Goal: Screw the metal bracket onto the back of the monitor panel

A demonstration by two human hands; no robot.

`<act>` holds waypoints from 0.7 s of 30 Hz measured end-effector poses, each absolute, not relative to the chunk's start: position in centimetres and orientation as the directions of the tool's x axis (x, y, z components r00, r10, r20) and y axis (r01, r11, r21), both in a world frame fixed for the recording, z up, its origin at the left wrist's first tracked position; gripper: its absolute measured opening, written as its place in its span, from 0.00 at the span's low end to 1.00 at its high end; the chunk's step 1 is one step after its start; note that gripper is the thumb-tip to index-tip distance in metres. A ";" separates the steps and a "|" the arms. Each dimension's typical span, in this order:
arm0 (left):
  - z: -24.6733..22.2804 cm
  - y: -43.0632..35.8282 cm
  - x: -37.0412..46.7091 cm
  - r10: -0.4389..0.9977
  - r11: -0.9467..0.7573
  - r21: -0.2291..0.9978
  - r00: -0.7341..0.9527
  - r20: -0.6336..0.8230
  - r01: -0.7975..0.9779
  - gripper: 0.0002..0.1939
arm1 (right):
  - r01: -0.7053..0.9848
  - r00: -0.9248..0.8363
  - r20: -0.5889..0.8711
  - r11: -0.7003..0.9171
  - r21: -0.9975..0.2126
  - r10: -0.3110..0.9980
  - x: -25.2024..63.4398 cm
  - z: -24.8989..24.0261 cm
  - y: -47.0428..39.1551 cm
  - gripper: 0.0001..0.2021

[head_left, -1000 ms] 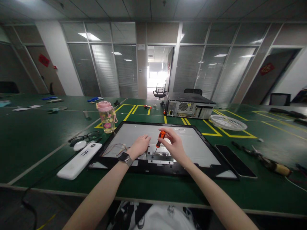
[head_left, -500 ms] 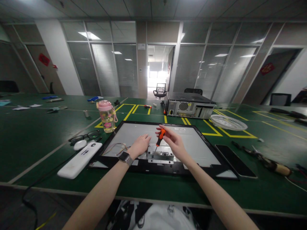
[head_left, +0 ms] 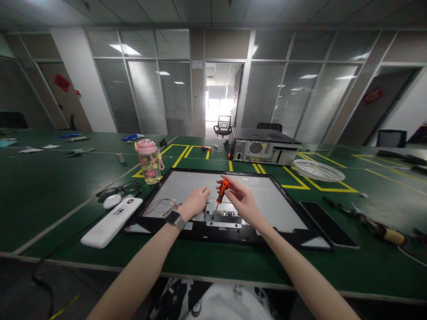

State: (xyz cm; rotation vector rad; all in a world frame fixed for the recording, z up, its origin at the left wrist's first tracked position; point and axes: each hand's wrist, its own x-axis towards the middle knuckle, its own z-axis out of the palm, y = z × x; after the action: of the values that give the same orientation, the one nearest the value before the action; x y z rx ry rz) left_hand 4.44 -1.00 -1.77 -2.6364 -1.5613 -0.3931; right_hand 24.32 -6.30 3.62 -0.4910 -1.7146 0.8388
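A flat display panel with a black frame lies back side up on the green table. On its near middle sits a metal bracket with screw holes. My right hand holds an orange and black screwdriver between thumb and fingers; its shaft slants down to the bracket's left part. My left hand, with a watch on the wrist, lies on the panel beside the bracket's left end, its fingers stretched forward. Thin wires run over the panel left of that hand.
Left of the panel are a pink-lidded bottle, glasses and a white phone-shaped device. A black phone lies to the right. Behind stand a computer case and a white basket; another screwdriver lies nearby.
The screwdriver's handle has shifted very slightly in my right hand, its tip still at the bracket. My left hand stays in place.
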 end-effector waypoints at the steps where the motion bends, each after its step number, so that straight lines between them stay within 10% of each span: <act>1: -1.8 -1.0 4.4 0.859 -0.482 0.078 0.453 0.238 0.873 0.20 | -0.063 -0.278 0.663 0.676 -0.735 0.695 24.3 3.6 -6.3 0.19; 21: -1.8 -1.0 4.4 0.857 -0.484 0.088 0.451 0.250 0.871 0.18 | -0.208 -0.246 0.592 0.555 -0.805 0.767 24.2 4.0 -6.5 0.09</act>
State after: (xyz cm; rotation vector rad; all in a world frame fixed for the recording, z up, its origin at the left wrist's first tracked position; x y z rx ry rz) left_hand 4.35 -1.04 -1.85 -2.6303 -1.5677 -0.4057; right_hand 24.24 -6.46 4.05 -0.4904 -1.5606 0.9888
